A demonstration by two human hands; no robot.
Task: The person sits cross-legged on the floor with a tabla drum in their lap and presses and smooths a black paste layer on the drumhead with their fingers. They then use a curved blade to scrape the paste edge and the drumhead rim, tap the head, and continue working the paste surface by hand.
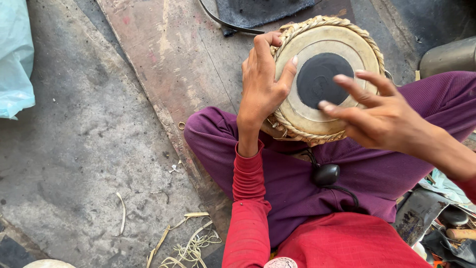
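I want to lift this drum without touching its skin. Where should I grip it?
Grip the braided rim of the drum, coming from both sides. The left hand already grips the rim's left edge. The black patch faces up, under the right hand.

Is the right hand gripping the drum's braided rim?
No, the right hand hovers over the drum head with fingers extended; the left hand holds the rim.

I see drum (pixel 325 79): cream skin, black centre spot, tan braided rim | trousers (pixel 297 173): purple, fine ribbing | sleeve (pixel 248 208): red | floor (pixel 74 149): grey | bag (pixel 15 54): pale turquoise
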